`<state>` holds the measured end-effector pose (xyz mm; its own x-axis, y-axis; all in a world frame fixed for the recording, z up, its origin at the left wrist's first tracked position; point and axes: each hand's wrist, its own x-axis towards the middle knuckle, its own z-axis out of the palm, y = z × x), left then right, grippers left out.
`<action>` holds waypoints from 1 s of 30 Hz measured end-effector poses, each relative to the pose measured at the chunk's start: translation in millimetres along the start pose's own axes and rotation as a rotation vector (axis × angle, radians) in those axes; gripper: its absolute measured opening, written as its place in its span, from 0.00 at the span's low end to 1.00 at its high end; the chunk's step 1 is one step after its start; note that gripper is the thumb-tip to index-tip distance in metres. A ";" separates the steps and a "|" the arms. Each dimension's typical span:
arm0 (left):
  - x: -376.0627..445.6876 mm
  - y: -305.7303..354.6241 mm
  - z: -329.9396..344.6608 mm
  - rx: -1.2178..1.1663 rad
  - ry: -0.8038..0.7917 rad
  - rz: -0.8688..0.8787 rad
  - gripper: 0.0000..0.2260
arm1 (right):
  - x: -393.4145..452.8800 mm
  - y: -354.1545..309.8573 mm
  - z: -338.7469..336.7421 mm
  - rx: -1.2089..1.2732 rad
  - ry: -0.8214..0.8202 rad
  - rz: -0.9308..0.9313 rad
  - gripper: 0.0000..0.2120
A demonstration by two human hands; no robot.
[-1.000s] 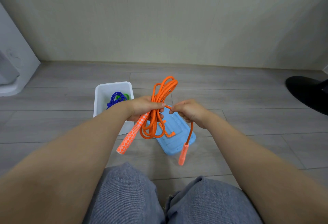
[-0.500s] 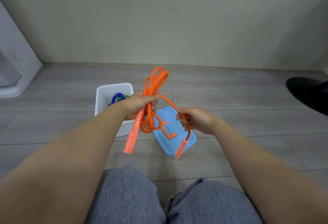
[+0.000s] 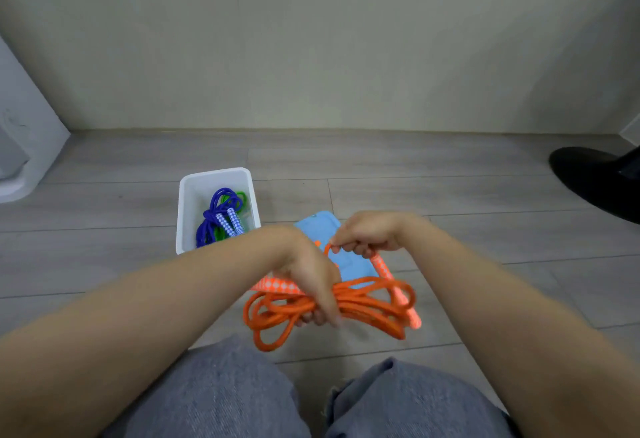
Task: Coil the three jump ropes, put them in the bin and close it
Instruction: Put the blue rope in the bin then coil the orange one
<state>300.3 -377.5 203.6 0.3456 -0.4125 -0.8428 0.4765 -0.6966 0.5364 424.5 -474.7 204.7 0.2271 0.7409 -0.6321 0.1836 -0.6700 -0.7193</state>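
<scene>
My left hand [image 3: 311, 281] grips the middle of the coiled orange jump rope [image 3: 367, 309], which now lies sideways above the floor in front of my knees. My right hand [image 3: 367, 235] holds the rope's free end close to one orange patterned handle [image 3: 398, 288]. The other patterned handle [image 3: 273, 285] sticks out to the left under my left wrist. A white bin [image 3: 185, 215] stands open on the floor at the left, with a coiled blue rope [image 3: 216, 215] and a green rope [image 3: 239, 196] inside it. The light blue lid [image 3: 322, 226] lies on the floor beneath my hands.
A wall runs across the back. A white appliance base [image 3: 20, 160] sits at the far left. A black rounded object [image 3: 595, 177] lies on the floor at the far right. My grey-trousered knees [image 3: 242, 396] fill the bottom of the view.
My left hand has turned the orange bundle from upright to sideways and lowered it. My right hand has moved up and closer to the bundle with the loose end.
</scene>
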 end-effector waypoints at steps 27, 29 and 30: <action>-11.9 -82.5 -44.8 0.682 1.488 -0.302 0.08 | 0.9 -24.8 46.7 0.686 -0.396 -0.375 0.09; -5.0 -72.6 -37.1 0.925 1.349 -0.366 0.14 | 7.0 -35.6 49.7 0.769 -0.268 -0.405 0.09; 0.6 -68.2 -35.8 0.981 1.297 -0.358 0.15 | 8.4 -41.5 47.3 0.815 -0.213 -0.416 0.09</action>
<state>296.9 -309.2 168.1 0.9749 0.2177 -0.0461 0.1925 -0.9291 -0.3156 373.6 -438.4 215.6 0.0992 0.9604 -0.2602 -0.5338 -0.1693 -0.8285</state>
